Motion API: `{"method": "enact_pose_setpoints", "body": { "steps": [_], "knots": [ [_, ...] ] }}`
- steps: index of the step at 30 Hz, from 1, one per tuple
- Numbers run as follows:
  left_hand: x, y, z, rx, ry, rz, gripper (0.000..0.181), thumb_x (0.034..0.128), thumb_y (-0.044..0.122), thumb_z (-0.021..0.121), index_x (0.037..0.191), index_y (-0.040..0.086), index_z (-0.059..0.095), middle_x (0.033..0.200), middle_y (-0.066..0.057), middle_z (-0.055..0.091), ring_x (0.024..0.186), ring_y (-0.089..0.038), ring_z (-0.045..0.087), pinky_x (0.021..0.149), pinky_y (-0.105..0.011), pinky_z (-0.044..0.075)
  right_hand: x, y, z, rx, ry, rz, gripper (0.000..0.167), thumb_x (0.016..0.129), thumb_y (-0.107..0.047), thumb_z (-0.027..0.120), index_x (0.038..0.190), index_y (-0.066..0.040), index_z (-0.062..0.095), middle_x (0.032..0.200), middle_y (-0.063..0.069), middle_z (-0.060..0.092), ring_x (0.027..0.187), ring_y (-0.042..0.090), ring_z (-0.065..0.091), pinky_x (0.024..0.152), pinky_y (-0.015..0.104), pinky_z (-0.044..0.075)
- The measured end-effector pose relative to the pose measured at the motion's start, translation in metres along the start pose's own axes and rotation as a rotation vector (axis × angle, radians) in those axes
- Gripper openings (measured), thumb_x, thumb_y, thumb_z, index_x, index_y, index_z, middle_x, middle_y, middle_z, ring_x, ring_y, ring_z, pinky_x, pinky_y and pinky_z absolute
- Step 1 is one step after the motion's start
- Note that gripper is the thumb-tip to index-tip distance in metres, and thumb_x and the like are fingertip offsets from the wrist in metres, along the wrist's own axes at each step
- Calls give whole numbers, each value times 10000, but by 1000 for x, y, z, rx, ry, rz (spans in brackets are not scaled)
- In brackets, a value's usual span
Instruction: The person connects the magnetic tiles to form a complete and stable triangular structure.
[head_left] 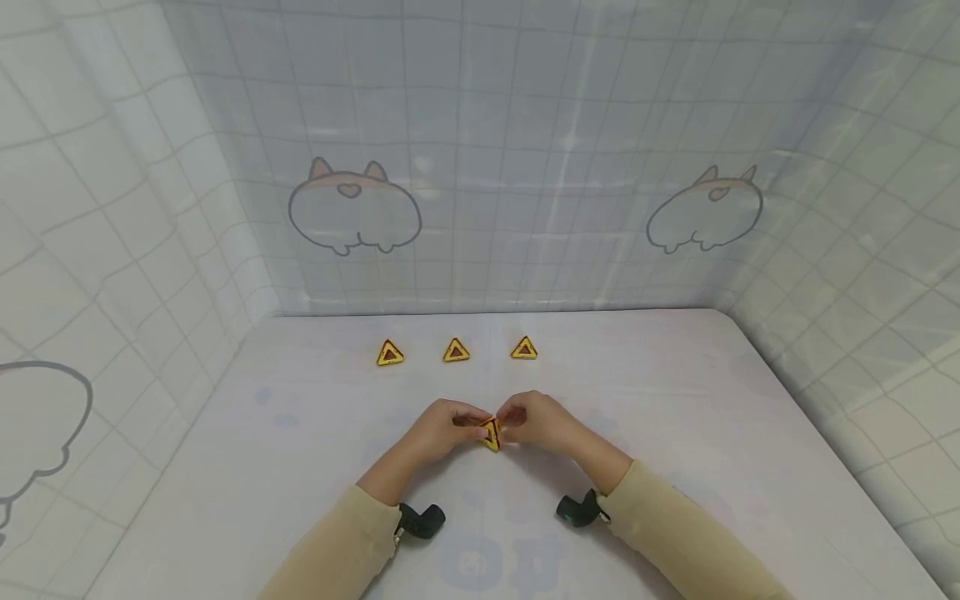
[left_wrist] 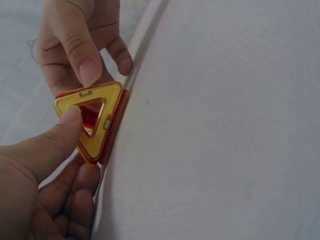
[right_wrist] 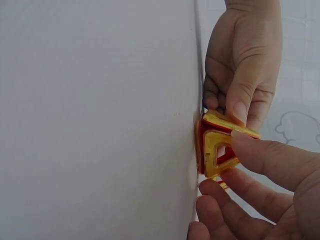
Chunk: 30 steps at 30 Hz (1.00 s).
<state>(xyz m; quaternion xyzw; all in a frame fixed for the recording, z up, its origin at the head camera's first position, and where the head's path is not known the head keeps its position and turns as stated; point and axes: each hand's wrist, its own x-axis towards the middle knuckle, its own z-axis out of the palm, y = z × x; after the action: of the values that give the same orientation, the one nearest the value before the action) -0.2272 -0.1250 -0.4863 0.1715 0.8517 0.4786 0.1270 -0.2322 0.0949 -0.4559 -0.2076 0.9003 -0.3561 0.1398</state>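
In the head view, a small pyramid-like piece of yellow and red triangular magnetic tiles (head_left: 491,435) stands on the table between both hands. My left hand (head_left: 441,429) pinches it; the left wrist view has the thumb on a yellow triangle face (left_wrist: 112,102) and the fingers behind. From the other side my right hand (head_left: 545,423) pinches it too, its thumb at the upper corner and a finger below in the right wrist view. Yellow faces and red edges meet at an angle in the joined tiles (right_wrist: 210,155). Fingers hide part of the piece.
Three more yellow and red triangles, a left one (head_left: 389,353), a middle one (head_left: 456,350) and a right one (head_left: 524,348), lie in a row beyond the hands on the white table (head_left: 637,375). A tile-patterned curtain (head_left: 510,167) surrounds the table's back and sides.
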Motion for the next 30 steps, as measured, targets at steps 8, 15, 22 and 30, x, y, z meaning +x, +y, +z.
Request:
{"method": "enact_pose_setpoints", "body": {
  "steps": [8,15,22,30],
  "knots": [
    [1,-1,0,-33,7,2,220,892,213,762,1096,129,778,1001,13,752,942,-100,670,843,-333,540,0,-2,1,-2,14,12,226,835,-163,824,1031,-97,733,936,-37,697,846,102,615,768,315,527],
    [0,-2,0,-50,22,-6,197,879,208,775,1061,132,789,963,18,760,932,-97,682,848,-332,539,0,-2,1,10,16,10,229,828,-151,828,1030,-87,739,941,-31,708,854,108,626,768,319,532],
    [0,-2,1,-32,32,-21,184,866,234,790,1030,150,794,940,48,757,910,-88,684,841,-335,539,1,0,2,10,14,9,254,821,-148,832,1050,-85,743,943,-31,708,839,103,618,747,309,525],
    [-2,1,0,-44,36,-23,181,859,234,801,1008,134,783,938,35,755,877,-83,683,799,-311,544,1,0,2,27,16,11,267,811,-154,843,1048,-81,744,945,-29,710,845,106,625,744,309,529]
  ]
}}
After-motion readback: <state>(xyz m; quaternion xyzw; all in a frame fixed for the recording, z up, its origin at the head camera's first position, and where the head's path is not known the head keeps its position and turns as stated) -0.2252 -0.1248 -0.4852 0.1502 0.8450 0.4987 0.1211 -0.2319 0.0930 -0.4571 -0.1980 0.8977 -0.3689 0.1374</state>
